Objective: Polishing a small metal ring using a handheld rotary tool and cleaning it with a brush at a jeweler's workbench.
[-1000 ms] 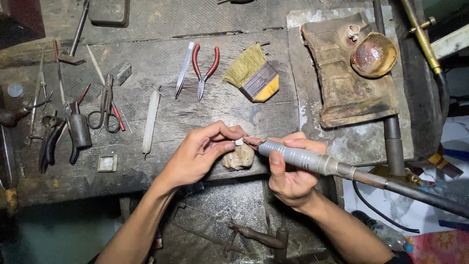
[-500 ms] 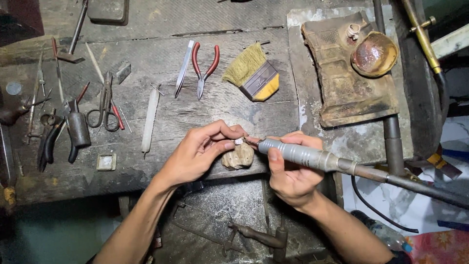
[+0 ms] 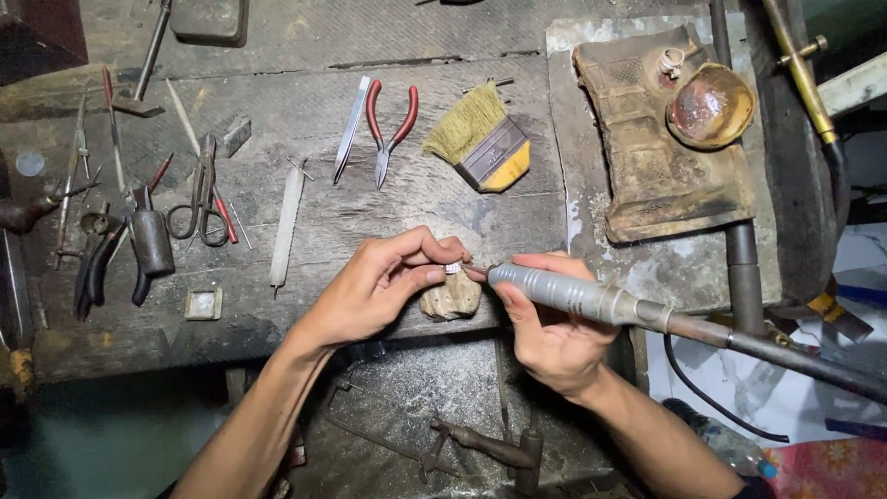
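Almost nothing has moved: the left hand [image 3: 383,286] still pinches the small silver ring [image 3: 453,268] on the worn wooden peg [image 3: 451,298], and the right hand [image 3: 554,328] keeps gripping the grey metal rotary handpiece [image 3: 573,294], tip at the ring.

Saw a scarred, dark wooden workbench [image 3: 277,305] under dim light, with pale marbled floor [image 3: 785,388] beyond its right edge.

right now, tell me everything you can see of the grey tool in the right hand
The rotary handpiece is a slim, ribbed grey metal cylinder, lying nearly level with its tip pointing left. The right hand grips it like a pen. A dark flexible shaft runs from its rear toward the right. Its fine tip meets a small silvery ring pinched in the left hand over a worn bench peg.
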